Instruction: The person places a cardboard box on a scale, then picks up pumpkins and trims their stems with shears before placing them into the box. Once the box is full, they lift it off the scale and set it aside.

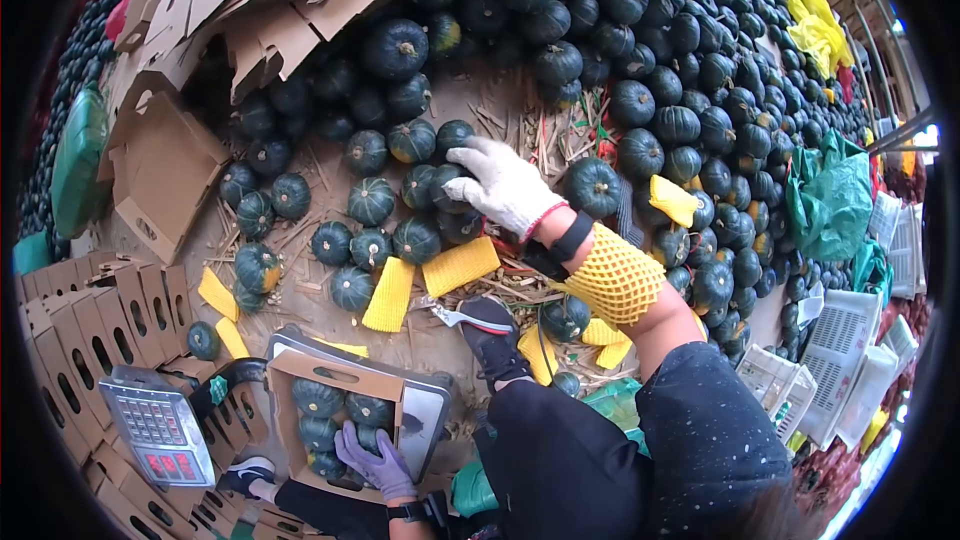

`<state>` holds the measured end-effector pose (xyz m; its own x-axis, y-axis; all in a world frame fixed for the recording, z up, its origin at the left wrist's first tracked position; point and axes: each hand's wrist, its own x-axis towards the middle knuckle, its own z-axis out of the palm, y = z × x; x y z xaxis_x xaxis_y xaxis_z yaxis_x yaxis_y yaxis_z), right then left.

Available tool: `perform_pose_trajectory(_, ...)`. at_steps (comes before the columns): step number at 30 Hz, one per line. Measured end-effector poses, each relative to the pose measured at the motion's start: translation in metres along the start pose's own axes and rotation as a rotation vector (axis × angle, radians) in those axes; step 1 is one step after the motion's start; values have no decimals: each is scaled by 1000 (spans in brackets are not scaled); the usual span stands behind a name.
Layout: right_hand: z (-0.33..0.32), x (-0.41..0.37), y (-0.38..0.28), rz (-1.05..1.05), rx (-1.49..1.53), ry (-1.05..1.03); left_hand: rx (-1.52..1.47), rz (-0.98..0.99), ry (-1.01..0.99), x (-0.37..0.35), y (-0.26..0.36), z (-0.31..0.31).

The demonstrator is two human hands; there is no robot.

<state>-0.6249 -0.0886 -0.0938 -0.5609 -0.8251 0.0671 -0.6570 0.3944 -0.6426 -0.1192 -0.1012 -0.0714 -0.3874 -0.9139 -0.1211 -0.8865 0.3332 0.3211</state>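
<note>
My right hand (pixel 500 185), in a white glove, reaches over a cluster of dark green kabocha squashes. Its thumb and fingers are spread, with the fingertips right at one squash (pixel 449 186). A yellow foam net sleeve (pixel 615 277) covers my right forearm above a black wristband. Down at the left, my left hand (pixel 376 461) wears a purple glove and reaches into a cardboard box (pixel 297 358), its fingers spread over the squashes there. Several squashes, among them one at the back (pixel 317 397), lie in the box. The box rests on a scale platform (pixel 430 410).
A scale display (pixel 158 425) with red digits stands left of the box. Folded cartons (pixel 80 340) line the left side. A large squash pile (pixel 720 130) fills the right. Yellow foam nets (pixel 390 295) and red-handled pruners (pixel 470 318) lie near my foot. White crates (pixel 835 360) stand far right.
</note>
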Motion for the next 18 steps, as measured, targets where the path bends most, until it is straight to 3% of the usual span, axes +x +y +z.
perform_pose_trajectory(2,-25,8,-3,90,-14,76,4,-2,-1,-1,-1,0)
perform_pose_trajectory(4,-34,37,28,179,-102,491,8,-5,1,1,-1,2)
perform_pose_trajectory(6,-64,64,48,398,-220,664,4,3,-5,0,-3,1)
perform_pose_trajectory(7,-74,80,68,509,-285,605,13,-2,-10,-1,-3,-2)
perform_pose_trajectory(8,-81,96,92,637,-311,398,-3,-9,-12,-2,-3,-1)
perform_pose_trajectory(10,-71,108,93,790,-427,282,-19,-25,-2,1,0,1)
perform_pose_trajectory(13,-53,100,92,659,-521,234,-33,-40,-5,-1,0,1)
perform_pose_trajectory(16,-10,51,101,103,-588,198,-31,-51,-15,0,5,-1)
perform_pose_trajectory(18,6,40,94,79,-581,288,-41,-37,-11,1,6,-1)
